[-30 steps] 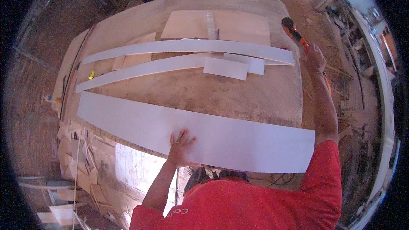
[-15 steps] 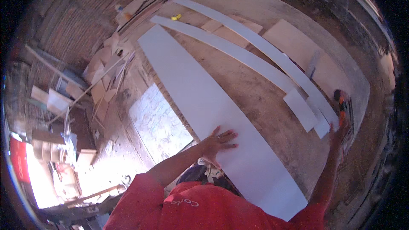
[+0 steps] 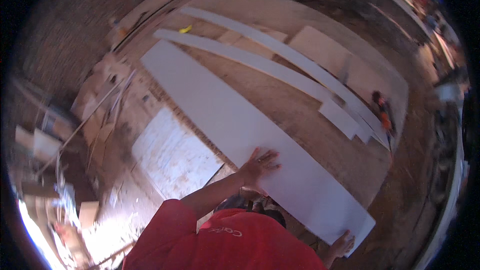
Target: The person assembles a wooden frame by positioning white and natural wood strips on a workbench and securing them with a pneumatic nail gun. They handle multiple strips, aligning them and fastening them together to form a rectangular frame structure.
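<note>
A long white board (image 3: 215,105) lies slantwise on the worktable, from the far left down to my body. My left hand (image 3: 258,169) rests flat on its face near the left edge, fingers spread. At the board's near right end, my right hand (image 3: 342,244) grips the corner; part of the fingers is hidden by the board. Two long, narrow white strips (image 3: 240,53) stretch beyond the board. Short white pieces (image 3: 340,120) lie at their near ends, beside a black and orange tool (image 3: 384,115) of a kind I cannot make out.
A yellow object (image 3: 185,29) lies near the far strip ends. Brown panels (image 3: 320,45) rest at the back of the worktable. To the left, a whitish stained panel (image 3: 175,155) sits lower down, with board offcuts (image 3: 102,137) and a long thin stick (image 3: 82,122) beyond it.
My right hand has left the spot beside the black and orange tool and come back to the board's near end, taking hold there. My left hand stays on the board. The view has shifted.
</note>
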Available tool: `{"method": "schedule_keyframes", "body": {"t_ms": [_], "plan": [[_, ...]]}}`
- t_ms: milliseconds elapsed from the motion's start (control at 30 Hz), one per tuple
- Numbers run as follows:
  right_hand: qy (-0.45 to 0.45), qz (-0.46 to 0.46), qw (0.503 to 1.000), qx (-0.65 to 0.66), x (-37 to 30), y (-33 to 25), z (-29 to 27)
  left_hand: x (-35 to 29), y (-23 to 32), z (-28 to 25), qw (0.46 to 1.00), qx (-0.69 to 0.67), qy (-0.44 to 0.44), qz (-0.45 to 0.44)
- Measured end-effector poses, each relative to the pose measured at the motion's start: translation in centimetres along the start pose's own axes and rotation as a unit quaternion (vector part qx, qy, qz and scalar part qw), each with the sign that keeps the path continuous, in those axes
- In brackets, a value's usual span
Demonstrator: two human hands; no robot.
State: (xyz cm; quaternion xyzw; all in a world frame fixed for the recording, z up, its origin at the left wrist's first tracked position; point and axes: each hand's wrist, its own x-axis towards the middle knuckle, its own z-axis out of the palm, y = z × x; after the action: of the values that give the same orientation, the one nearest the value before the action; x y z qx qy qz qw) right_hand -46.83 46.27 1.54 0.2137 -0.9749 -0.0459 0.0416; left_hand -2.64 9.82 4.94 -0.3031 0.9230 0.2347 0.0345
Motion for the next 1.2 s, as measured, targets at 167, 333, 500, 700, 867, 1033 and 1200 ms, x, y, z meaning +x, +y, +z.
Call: {"method": "schedule_keyframes", "body": {"t_ms": [167,333,500,700,867,1033,1200], "plan": [[-0.014,0.134,0.987,0.093,4.4,6.9,2.5,0.4,-0.1,-0.4,0.998,0.022,0.054,0.028],[-0.109,0.186,0.972,0.089,8.9,14.0,2.2,-1.7,0.2,1.9,0.956,-0.092,0.275,0.034],[-0.057,0.083,0.976,0.194,9.9,12.6,0.1,-10.6,-0.2,3.3,0.814,-0.359,0.294,-0.35],[0.025,0.088,0.905,0.415,7.3,10.5,-14.4,-12.1,1.6,3.3,0.421,-0.81,0.266,-0.309],[-0.084,0.132,0.922,0.354,10.1,16.8,-12.5,-6.3,3.5,-0.7,0.353,-0.873,0.311,-0.125],[0.02,0.088,0.936,0.341,12.5,22.3,-5.1,-7.5,7.9,-4.3,0.37,-0.85,0.338,-0.159],[-0.034,0.044,0.889,0.454,10.2,4.1,-8.7,-7.2,7.9,-8.1,0.418,-0.827,0.347,-0.144]]}}
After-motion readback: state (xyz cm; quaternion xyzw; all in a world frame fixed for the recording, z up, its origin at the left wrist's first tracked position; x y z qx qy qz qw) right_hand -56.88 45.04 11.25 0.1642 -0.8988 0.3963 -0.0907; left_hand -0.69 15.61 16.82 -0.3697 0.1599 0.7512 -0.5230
